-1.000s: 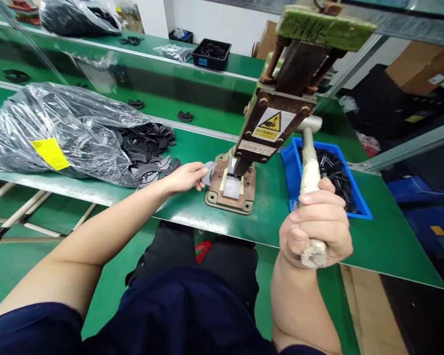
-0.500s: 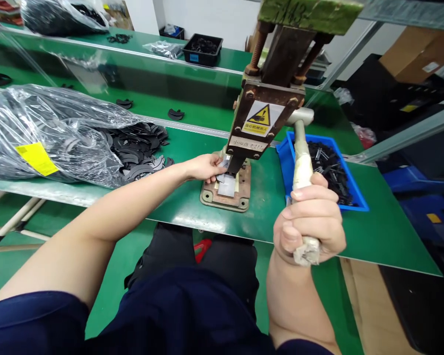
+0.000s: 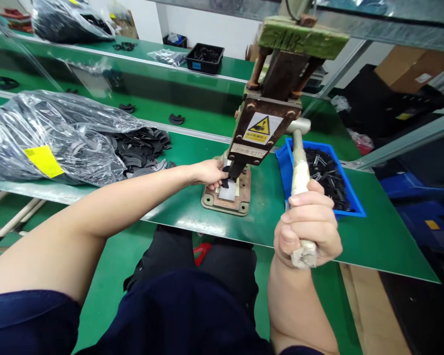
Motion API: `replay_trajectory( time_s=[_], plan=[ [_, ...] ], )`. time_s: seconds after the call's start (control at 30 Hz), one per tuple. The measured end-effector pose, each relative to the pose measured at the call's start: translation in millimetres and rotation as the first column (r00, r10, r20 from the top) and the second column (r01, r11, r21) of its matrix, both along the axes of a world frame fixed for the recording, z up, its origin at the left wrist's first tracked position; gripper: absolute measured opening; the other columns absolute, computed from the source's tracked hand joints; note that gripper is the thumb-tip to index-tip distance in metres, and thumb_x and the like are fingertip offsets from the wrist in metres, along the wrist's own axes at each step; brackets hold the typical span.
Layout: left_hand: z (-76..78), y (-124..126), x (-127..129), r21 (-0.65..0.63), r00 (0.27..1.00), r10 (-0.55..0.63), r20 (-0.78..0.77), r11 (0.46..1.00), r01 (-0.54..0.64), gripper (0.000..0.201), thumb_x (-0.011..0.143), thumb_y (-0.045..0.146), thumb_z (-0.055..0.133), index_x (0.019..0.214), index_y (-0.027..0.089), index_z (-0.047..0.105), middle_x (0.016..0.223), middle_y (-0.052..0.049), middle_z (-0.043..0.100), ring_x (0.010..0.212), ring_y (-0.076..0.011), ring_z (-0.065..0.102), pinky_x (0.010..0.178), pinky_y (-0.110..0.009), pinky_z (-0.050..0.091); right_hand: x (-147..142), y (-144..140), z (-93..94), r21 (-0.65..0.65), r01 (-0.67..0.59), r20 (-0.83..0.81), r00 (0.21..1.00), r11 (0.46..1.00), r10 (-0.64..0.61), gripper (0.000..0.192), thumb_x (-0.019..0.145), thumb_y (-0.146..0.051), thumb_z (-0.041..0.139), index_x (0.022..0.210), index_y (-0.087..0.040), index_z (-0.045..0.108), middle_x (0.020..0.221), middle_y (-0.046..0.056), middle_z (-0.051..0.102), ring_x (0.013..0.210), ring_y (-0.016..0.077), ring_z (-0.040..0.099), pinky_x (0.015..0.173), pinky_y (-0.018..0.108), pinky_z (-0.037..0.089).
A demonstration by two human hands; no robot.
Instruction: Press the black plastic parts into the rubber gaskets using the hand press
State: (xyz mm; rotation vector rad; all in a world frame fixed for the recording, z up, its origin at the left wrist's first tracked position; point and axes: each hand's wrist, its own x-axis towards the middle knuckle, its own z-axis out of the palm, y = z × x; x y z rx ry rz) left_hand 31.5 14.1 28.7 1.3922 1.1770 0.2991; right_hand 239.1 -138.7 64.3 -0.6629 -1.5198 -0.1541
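Note:
My left hand pinches a small dark curved piece at the foot of the hand press, beside its ram. Under the piece, a pale metal plate lies on the rusty press base. My right hand is wrapped round the taped lever of the press, near its lower end. The lever stands nearly upright, joined at the top to a grey metal hub.
A clear plastic bag spills dark curved pieces onto the green table at left. Behind the lever stands a blue bin with black parts. A black tray sits on the shelf behind. Two loose curved pieces lie beyond the rail.
The piece in my left hand has turned and now shows a darker side over the plate. My right hand stays on the lever. The whole view has shifted slightly.

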Motion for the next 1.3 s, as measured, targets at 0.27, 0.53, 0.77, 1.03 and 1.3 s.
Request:
replay_trajectory(
  time_s=[0.27, 0.53, 0.77, 1.03, 1.3],
  plan=[
    [15.0, -21, -133, 0.458, 0.996, 0.041, -0.075, 0.889, -0.002, 0.037, 0.092, 0.050, 0.072, 0.110, 0.018, 0.074, 0.101, -0.007, 0.076, 0.081, -0.0171, 0.068, 0.073, -0.029, 0.054, -1, 9, -5.5, 0.059, -0.035, -0.086, 0.995, 0.998, 0.040, 0.047, 0.087, -0.044, 0.076, 0.056, -0.022, 0.048, 0.063, -0.007, 0.061, 0.081, 0.0131, 0.068, 0.107, 0.056, 0.055],
    [-28.7, -60, -205, 0.580, 0.678, 0.161, -0.718, 0.677, 0.454, 0.050, 0.092, 0.052, 0.072, 0.131, 0.022, 0.074, 0.127, -0.013, 0.067, 0.122, -0.0323, 0.064, 0.109, -0.042, 0.050, -1, 27, -12.9, 0.212, -0.015, -0.166, 0.985, 0.977, 0.051, 0.061, 0.082, -0.052, 0.079, 0.051, -0.021, 0.038, 0.054, -0.009, 0.057, 0.070, 0.0109, 0.067, 0.097, 0.049, 0.059],
    [-42.5, -47, -197, 0.562, 0.713, 0.091, -0.695, 0.687, 0.460, 0.049, 0.092, 0.047, 0.073, 0.135, 0.024, 0.072, 0.136, -0.012, 0.065, 0.129, -0.0316, 0.061, 0.112, -0.040, 0.048, 2, 23, -12.7, 0.173, -0.033, -0.141, 0.988, 0.984, 0.057, 0.057, 0.080, -0.049, 0.080, 0.050, -0.022, 0.039, 0.054, -0.006, 0.058, 0.071, 0.0133, 0.067, 0.100, 0.052, 0.058],
    [-36.0, -40, -185, 0.527, 0.724, 0.011, -0.690, 0.693, 0.492, 0.030, 0.083, 0.046, 0.078, 0.100, 0.023, 0.070, 0.105, -0.008, 0.072, 0.104, -0.0286, 0.069, 0.090, -0.033, 0.050, -3, 26, -10.3, 0.229, -0.039, -0.135, 0.988, 0.973, 0.072, 0.043, 0.081, -0.042, 0.077, 0.056, -0.024, 0.046, 0.057, -0.007, 0.054, 0.071, 0.0135, 0.065, 0.101, 0.049, 0.058],
    [-36.4, -61, -165, 0.536, 0.864, 0.058, -0.501, 0.804, 0.257, 0.027, 0.089, 0.040, 0.070, 0.084, 0.026, 0.047, 0.081, -0.003, 0.070, 0.073, -0.0234, 0.067, 0.066, -0.031, 0.041, -2, 21, -10.1, 0.202, -0.048, -0.095, 0.993, 0.978, 0.069, 0.032, 0.082, -0.036, 0.074, 0.062, -0.025, 0.052, 0.060, -0.006, 0.053, 0.075, 0.0142, 0.065, 0.104, 0.050, 0.057]
  ],
)
